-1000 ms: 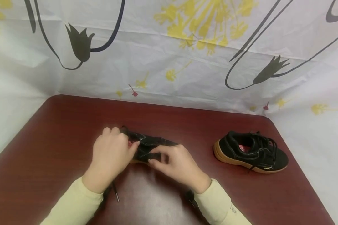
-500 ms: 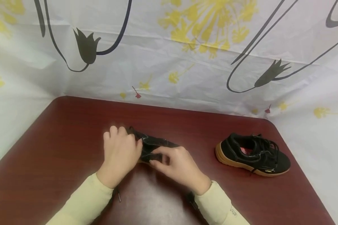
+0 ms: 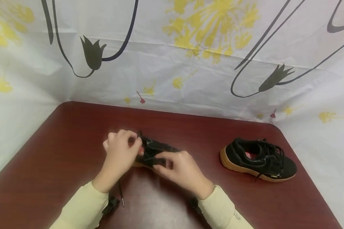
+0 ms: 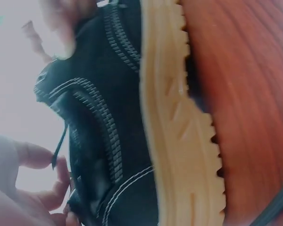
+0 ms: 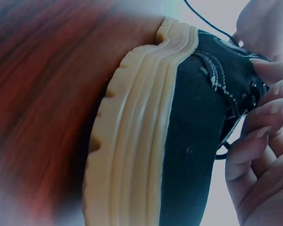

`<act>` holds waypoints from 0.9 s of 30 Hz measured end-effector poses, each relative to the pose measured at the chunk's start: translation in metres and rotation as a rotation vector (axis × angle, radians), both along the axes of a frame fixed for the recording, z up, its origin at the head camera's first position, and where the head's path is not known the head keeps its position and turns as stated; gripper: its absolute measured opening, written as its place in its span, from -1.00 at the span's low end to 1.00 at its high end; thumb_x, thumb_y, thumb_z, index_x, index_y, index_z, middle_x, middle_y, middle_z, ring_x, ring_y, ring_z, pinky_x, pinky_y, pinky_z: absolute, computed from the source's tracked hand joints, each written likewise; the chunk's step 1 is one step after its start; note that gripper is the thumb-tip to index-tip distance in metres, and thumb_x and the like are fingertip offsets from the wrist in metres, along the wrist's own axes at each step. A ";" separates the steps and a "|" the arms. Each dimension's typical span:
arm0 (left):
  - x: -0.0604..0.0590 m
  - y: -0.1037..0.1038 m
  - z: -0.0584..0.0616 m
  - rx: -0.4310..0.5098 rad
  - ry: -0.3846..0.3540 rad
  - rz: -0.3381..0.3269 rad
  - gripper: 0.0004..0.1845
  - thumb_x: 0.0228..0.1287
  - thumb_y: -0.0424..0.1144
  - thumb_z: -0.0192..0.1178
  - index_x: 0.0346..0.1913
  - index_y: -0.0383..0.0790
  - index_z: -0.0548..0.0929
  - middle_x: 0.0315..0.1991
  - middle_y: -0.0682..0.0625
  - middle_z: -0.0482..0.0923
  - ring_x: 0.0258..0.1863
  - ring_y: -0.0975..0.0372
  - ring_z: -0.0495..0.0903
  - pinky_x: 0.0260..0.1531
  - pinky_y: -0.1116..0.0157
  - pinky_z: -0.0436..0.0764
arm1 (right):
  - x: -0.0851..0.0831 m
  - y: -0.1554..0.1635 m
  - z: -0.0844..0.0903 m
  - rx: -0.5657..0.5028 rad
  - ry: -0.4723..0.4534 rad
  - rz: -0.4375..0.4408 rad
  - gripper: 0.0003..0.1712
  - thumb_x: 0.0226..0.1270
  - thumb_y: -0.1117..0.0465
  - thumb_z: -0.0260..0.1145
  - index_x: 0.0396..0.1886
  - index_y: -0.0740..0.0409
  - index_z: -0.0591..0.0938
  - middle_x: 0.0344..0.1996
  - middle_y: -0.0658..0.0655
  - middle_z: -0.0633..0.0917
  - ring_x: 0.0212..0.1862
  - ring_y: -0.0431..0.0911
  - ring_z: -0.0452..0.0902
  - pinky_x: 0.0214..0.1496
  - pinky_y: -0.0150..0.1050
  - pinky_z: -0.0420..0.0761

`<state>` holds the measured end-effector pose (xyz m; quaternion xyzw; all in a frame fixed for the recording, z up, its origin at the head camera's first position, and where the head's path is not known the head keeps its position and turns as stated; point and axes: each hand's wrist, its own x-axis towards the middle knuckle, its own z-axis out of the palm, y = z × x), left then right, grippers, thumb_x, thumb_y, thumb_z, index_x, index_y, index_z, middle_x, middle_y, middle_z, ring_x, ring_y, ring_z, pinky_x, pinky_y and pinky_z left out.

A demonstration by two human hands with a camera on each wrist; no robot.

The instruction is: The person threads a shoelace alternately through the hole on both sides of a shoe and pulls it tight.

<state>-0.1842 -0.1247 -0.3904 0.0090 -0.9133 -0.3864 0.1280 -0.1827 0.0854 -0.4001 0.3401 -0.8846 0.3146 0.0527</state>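
Note:
A black low shoe point(image 3: 160, 146) with white stitching, a tan sole and a red insole stands between my hands on the table. My left hand point(image 3: 121, 149) is over its opening, thumb and forefinger together. In the left wrist view those fingertips pinch a thin black shoelace point(image 4: 60, 143) that runs from the upper. My right hand point(image 3: 180, 165) holds the edge of the lacing flap on the near side, thumb outside and fingers over the top. The right wrist view shows its fingertips point(image 5: 273, 107) at the eyelets. The toe is partly hidden behind the right hand.
A matching black shoe point(image 3: 259, 159) with laces over its tongue stands at the right of the dark red table point(image 3: 83, 127). A loose lace end point(image 3: 122, 195) lies by the left forearm. A white flower-printed sheet point(image 3: 149, 63) hangs around the table.
My left hand has drawn back slightly and turned, its thumb and forefinger now meeting, and the red insole shows again. The right hand keeps its hold. The head view has shifted a little.

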 end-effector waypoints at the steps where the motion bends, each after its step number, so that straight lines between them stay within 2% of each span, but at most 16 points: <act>1: 0.001 -0.002 0.002 0.036 -0.019 -0.010 -0.75 0.42 -0.16 0.14 -0.14 -0.27 0.70 -0.03 -0.19 0.62 0.13 -0.12 0.29 0.21 -0.19 0.09 | 0.000 0.001 -0.001 0.017 0.029 -0.005 -0.77 0.23 0.11 0.50 -0.12 -0.01 0.78 -0.71 -0.19 0.57 -0.65 -0.50 0.31 -0.55 -0.54 0.39; 4: 0.003 -0.007 0.011 0.120 -0.070 -0.046 -0.72 0.50 -0.13 0.07 -0.08 -0.28 0.65 0.06 -0.22 0.61 0.22 -0.10 0.31 0.32 -0.19 0.07 | -0.001 0.003 -0.002 0.076 0.141 -0.025 -0.76 0.18 0.08 0.55 -0.15 -0.05 0.79 -0.71 -0.21 0.57 -0.63 -0.51 0.31 -0.53 -0.56 0.36; 7: 0.004 -0.010 0.021 0.204 -0.100 -0.092 -0.70 0.56 -0.09 0.00 -0.08 -0.23 0.64 0.04 -0.19 0.64 0.22 -0.04 0.42 0.30 -0.11 0.25 | -0.001 0.004 -0.003 0.120 0.232 -0.053 -0.75 0.14 0.04 0.58 -0.17 -0.08 0.79 -0.72 -0.24 0.55 -0.64 -0.50 0.30 -0.54 -0.55 0.33; 11: 0.004 -0.010 0.032 0.336 -0.058 -0.161 -0.60 0.63 -0.04 -0.09 -0.15 -0.24 0.65 -0.09 -0.15 0.70 0.06 0.09 0.56 0.14 0.08 0.44 | -0.002 0.004 -0.004 0.122 0.259 -0.079 -0.75 0.11 0.02 0.60 -0.21 -0.10 0.78 -0.74 -0.25 0.53 -0.64 -0.49 0.30 -0.54 -0.54 0.32; 15: 0.002 -0.010 0.045 0.454 0.005 -0.210 -0.53 0.65 -0.03 -0.14 -0.24 -0.31 0.63 -0.20 -0.09 0.71 -0.05 0.18 0.60 0.12 0.22 0.48 | -0.003 0.005 -0.004 0.079 0.213 -0.065 -0.72 0.12 0.05 0.59 -0.19 -0.08 0.73 -0.72 -0.25 0.52 -0.64 -0.50 0.30 -0.51 -0.55 0.35; 21: -0.002 -0.017 0.065 0.642 0.095 -0.259 -0.57 0.64 -0.11 -0.11 -0.35 -0.33 0.53 -0.43 0.07 0.64 -0.22 0.17 0.68 -0.01 0.35 0.59 | -0.006 0.011 0.003 -0.071 0.034 -0.024 -0.83 0.30 0.10 0.46 -0.15 -0.10 0.69 -0.64 -0.24 0.55 -0.67 -0.46 0.28 -0.55 -0.49 0.40; 24: -0.002 -0.023 0.072 0.697 0.153 -0.288 -0.59 0.64 -0.13 -0.09 -0.38 -0.31 0.51 -0.49 0.07 0.58 -0.27 0.16 0.68 -0.04 0.34 0.61 | -0.007 0.014 0.007 -0.120 -0.007 -0.066 -0.91 0.43 0.09 0.35 -0.14 -0.11 0.71 -0.58 -0.22 0.60 -0.66 -0.40 0.29 -0.55 -0.43 0.42; 27: -0.001 -0.026 0.077 0.692 0.181 -0.301 -0.60 0.62 -0.13 -0.05 -0.38 -0.31 0.53 -0.51 0.03 0.56 -0.30 0.16 0.67 -0.06 0.35 0.61 | -0.010 0.018 0.011 -0.144 -0.007 -0.139 -0.87 0.48 0.07 0.29 -0.14 -0.10 0.74 -0.51 -0.19 0.67 -0.60 -0.36 0.36 -0.47 -0.40 0.49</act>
